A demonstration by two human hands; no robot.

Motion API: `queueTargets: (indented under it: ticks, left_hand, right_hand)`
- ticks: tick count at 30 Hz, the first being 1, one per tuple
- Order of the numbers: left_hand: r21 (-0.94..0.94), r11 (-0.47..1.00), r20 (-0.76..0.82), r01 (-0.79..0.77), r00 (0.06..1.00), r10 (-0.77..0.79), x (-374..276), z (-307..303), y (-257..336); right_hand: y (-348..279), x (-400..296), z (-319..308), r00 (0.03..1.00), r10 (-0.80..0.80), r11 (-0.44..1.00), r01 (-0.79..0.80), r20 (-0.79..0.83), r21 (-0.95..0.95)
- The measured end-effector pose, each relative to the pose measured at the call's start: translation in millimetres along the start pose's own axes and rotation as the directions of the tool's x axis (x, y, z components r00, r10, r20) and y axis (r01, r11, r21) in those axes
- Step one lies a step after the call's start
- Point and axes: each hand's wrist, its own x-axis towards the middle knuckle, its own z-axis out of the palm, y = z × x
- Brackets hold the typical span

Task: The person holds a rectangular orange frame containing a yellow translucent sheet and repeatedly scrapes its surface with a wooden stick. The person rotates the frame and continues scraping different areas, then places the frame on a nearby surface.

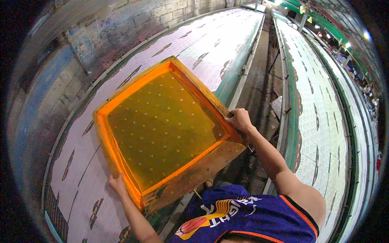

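A large screen-printing frame (164, 121) with orange-coated inner edges and a translucent olive-yellow mesh fills the middle of the head view, tilted. Small pale motifs dot its mesh. My left hand (118, 183) grips its lower left side, and my right hand (238, 120) is closed on its right side near the corner. Beneath and behind the frame lies patterned white fabric (206, 39) on a long printing table; the frame hides part of it. Whether the frame touches the fabric cannot be told.
A second long table with printed fabric (310, 91) runs along the right, past a narrow aisle (258, 70) with a metal rail (247, 65) at its edge. A block wall (121, 39) borders the left table. Further tables and lamps stand at the far right.
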Motion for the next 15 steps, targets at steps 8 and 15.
queueTargets:
  ticks: [8,15]
  left_hand:
    - [0.015,0.999,0.046,0.046,0.998,-0.046,9,64,76]
    - [0.002,1.000,0.081,-0.008,0.997,0.008,31,61,78]
  right_hand:
    - [39,14,-30,0.997,0.056,0.998,-0.055,-0.057,0.026]
    - [33,42,-15,0.997,0.008,1.000,-0.007,-0.077,0.009]
